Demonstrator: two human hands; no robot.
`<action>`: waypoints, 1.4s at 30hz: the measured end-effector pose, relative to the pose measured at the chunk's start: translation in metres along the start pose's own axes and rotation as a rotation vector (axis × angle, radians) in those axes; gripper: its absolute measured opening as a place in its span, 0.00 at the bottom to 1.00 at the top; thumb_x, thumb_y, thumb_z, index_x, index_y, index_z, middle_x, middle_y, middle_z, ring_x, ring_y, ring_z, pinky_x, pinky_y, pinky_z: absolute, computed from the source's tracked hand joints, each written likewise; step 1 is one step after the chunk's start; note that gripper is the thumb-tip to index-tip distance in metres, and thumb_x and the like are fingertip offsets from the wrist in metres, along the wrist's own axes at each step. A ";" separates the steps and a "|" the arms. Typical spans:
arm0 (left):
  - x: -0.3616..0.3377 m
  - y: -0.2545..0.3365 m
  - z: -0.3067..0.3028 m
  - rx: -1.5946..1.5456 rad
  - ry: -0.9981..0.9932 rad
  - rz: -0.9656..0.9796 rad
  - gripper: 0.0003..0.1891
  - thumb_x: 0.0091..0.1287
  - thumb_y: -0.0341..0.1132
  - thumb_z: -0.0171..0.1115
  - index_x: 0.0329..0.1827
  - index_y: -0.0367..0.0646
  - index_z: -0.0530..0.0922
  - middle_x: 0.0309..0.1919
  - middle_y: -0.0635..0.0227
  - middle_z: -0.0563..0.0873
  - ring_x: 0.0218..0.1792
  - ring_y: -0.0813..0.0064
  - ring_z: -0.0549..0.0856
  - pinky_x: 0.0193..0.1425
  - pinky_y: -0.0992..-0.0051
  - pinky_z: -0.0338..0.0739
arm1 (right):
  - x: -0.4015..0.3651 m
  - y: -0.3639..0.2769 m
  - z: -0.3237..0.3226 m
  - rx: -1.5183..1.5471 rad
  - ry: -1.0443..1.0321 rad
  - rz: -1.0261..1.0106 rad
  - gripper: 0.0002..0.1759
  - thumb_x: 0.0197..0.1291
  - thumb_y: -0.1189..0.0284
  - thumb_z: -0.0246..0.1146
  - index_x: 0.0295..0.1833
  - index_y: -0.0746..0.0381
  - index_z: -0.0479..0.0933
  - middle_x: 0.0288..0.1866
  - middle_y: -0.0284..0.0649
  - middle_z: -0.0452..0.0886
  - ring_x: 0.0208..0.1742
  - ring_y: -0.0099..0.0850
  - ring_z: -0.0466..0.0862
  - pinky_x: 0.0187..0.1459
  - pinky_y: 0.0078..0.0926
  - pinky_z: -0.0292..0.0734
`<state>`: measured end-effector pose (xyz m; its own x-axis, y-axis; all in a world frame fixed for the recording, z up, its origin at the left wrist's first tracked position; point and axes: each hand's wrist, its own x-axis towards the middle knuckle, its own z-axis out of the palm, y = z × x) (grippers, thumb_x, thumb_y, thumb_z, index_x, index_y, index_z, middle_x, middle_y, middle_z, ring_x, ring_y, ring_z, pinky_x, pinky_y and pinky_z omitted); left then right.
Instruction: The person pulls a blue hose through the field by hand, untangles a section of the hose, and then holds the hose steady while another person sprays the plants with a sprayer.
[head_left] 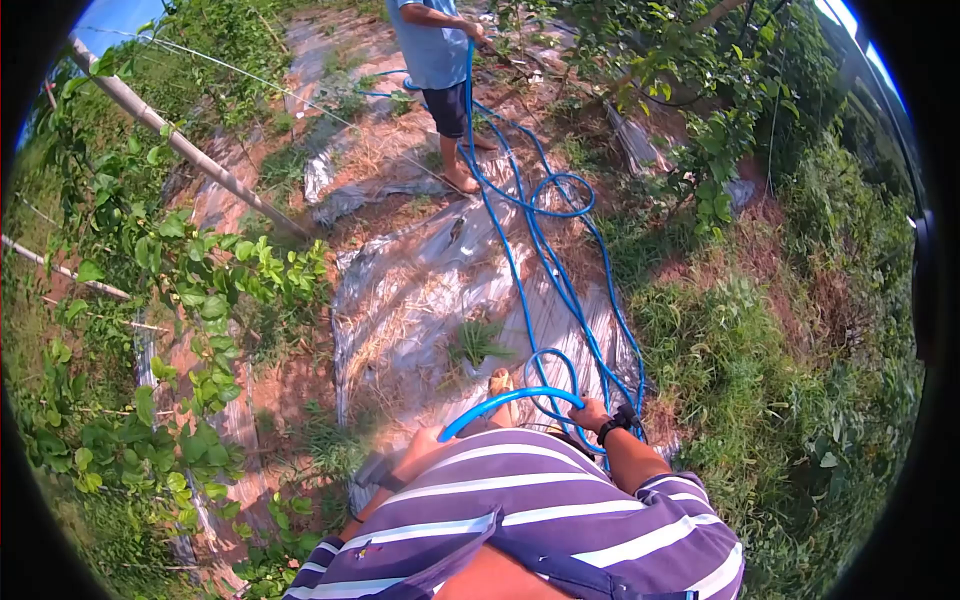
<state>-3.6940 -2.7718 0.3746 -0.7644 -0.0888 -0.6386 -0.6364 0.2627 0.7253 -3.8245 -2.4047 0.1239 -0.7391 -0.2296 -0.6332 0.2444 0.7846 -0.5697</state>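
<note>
A blue hose (510, 397) arches in front of my striped shirt, between my two hands. My right hand (592, 413), with a dark band on its wrist, is closed around one end of this arch. At the other end my left hand (428, 442) is wrapped on the hose, its fingers partly hidden by the hose and my body. More of the blue hose (560, 285) lies in long loops on the ground ahead. It runs up to another person (435, 50) in a light blue shirt, whose hand grips it.
Worn grey plastic sheeting (400, 290) with dry straw covers the path. A wooden pole (180, 140) slants among leafy plants (210, 300) on the left. Tall grass (740, 340) borders the right side. A thin wire (250, 75) crosses the upper left.
</note>
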 end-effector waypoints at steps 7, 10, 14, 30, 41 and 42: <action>-0.003 0.005 -0.002 0.055 0.020 -0.007 0.19 0.64 0.47 0.73 0.34 0.37 0.81 0.25 0.75 0.80 0.31 0.86 0.77 0.32 0.76 0.73 | 0.004 0.007 0.010 -0.034 0.003 0.008 0.17 0.53 0.56 0.69 0.41 0.56 0.86 0.36 0.50 0.88 0.42 0.43 0.90 0.47 0.41 0.83; -0.002 0.001 -0.001 0.096 0.035 -0.007 0.19 0.64 0.47 0.73 0.34 0.37 0.82 0.25 0.73 0.81 0.31 0.84 0.78 0.32 0.75 0.74 | 0.006 0.004 0.008 -0.058 0.010 0.003 0.17 0.54 0.56 0.69 0.41 0.56 0.86 0.36 0.49 0.88 0.42 0.44 0.90 0.47 0.42 0.83; 0.001 -0.008 -0.001 0.080 0.050 -0.003 0.19 0.64 0.47 0.73 0.36 0.37 0.82 0.25 0.71 0.82 0.31 0.83 0.79 0.33 0.74 0.74 | 0.009 0.000 0.002 -0.029 -0.022 -0.016 0.16 0.55 0.56 0.68 0.41 0.56 0.86 0.35 0.47 0.88 0.40 0.42 0.89 0.46 0.40 0.82; 0.001 0.002 0.004 0.124 0.032 -0.024 0.16 0.65 0.42 0.72 0.36 0.35 0.83 0.26 0.70 0.83 0.32 0.83 0.79 0.35 0.73 0.75 | 0.001 0.004 -0.007 -0.027 -0.096 0.018 0.19 0.58 0.55 0.65 0.50 0.54 0.85 0.46 0.52 0.87 0.51 0.50 0.87 0.55 0.46 0.80; 0.027 -0.046 0.006 0.059 0.004 0.120 0.16 0.65 0.42 0.72 0.36 0.35 0.83 0.26 0.70 0.84 0.32 0.83 0.80 0.35 0.74 0.75 | -0.005 0.004 -0.008 -0.024 -0.071 0.065 0.18 0.59 0.55 0.65 0.50 0.52 0.86 0.42 0.49 0.88 0.48 0.44 0.89 0.52 0.41 0.81; 0.026 -0.042 0.007 0.081 0.006 0.114 0.16 0.65 0.43 0.72 0.36 0.35 0.83 0.26 0.70 0.84 0.32 0.83 0.80 0.35 0.74 0.75 | -0.007 0.005 -0.009 -0.004 -0.076 0.067 0.18 0.59 0.55 0.65 0.50 0.52 0.85 0.43 0.49 0.88 0.48 0.44 0.88 0.52 0.42 0.81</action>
<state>-3.6865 -2.7788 0.3263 -0.8322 -0.0593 -0.5513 -0.5348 0.3480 0.7700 -3.8232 -2.3943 0.1303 -0.6716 -0.2192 -0.7078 0.2888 0.8022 -0.5225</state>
